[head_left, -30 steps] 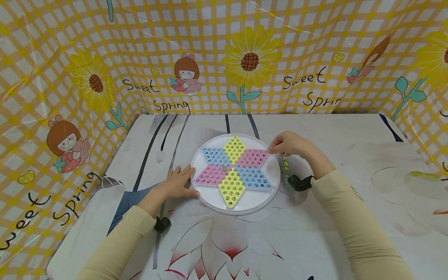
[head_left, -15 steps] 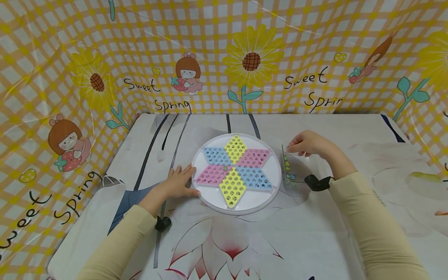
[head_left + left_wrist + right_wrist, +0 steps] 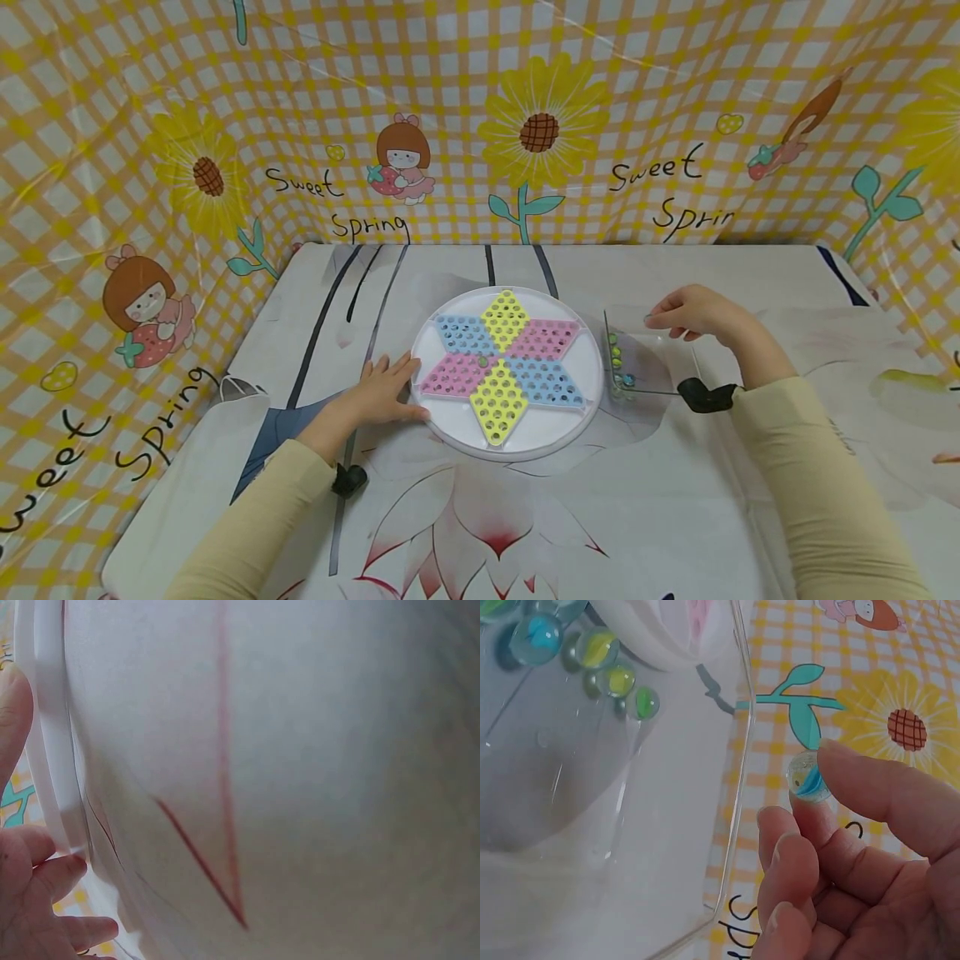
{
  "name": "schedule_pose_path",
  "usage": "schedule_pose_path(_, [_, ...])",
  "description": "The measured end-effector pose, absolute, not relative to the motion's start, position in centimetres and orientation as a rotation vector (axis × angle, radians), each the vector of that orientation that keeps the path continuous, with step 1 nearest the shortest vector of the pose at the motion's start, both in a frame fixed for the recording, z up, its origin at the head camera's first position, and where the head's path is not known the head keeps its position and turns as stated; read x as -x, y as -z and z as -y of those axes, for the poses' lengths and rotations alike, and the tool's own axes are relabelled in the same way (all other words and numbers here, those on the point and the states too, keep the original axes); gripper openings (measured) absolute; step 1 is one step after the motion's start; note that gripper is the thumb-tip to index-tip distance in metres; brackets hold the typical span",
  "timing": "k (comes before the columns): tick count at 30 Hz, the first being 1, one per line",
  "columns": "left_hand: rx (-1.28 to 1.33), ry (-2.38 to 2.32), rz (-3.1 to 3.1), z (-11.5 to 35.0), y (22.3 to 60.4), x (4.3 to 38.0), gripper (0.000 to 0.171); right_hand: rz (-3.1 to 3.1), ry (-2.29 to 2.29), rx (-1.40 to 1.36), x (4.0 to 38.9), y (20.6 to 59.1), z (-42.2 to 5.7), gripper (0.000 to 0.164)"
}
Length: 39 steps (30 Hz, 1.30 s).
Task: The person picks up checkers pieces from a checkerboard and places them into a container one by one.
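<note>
Between the thumb and index finger of my right hand (image 3: pixel 697 313) I pinch a clear glass marble (image 3: pixel 808 778) with a blue and yellow swirl. That hand is held at the far side of a clear plastic box (image 3: pixel 651 392), overlapping its edge in the head view. Several green, yellow and blue marbles (image 3: pixel 617 680) lie along one side inside the box. My left hand (image 3: pixel 373 395) rests at the left rim of a round white Chinese checkers board (image 3: pixel 553 427), fingers spread. A single greenish marble (image 3: pixel 482 362) sits near the middle of the board's yellow, pink and blue star.
The box stands just right of the board on a white table cover (image 3: pixel 480 525) with a printed lotus. Behind and to the left hangs a yellow checked cloth (image 3: pixel 450 67) with sunflowers.
My right hand has moved right, from the board's right edge across to the far side of the box, uncovering the marbles there. The left hand and the board have stayed put.
</note>
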<state>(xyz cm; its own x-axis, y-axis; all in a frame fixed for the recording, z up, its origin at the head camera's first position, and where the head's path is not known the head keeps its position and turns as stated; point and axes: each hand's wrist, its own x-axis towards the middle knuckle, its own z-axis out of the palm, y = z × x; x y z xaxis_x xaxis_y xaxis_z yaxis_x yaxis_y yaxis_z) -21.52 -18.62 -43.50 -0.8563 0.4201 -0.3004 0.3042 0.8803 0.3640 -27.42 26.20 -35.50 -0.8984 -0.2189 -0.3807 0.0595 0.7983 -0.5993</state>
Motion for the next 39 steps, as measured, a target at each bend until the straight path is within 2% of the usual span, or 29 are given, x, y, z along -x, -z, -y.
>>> schedule_pose_path(12, [-0.537, -0.423, -2.677, 18.7, 43.7, 21.6, 0.093, -2.538, 0.865, 0.068, 27.4, 35.9, -27.7, 0.055])
schedule_pose_path(28, [-0.531, -0.424, -2.674, 18.6, 43.6, 21.6, 0.092, -2.510, 0.906, 0.072, 27.3, 36.2, -28.2, 0.044])
schedule_pose_path(39, [-0.528, -0.437, -2.671, 18.6, 43.6, 21.6, 0.092, -2.544, 0.903, 0.074, 27.3, 35.9, -27.8, 0.049])
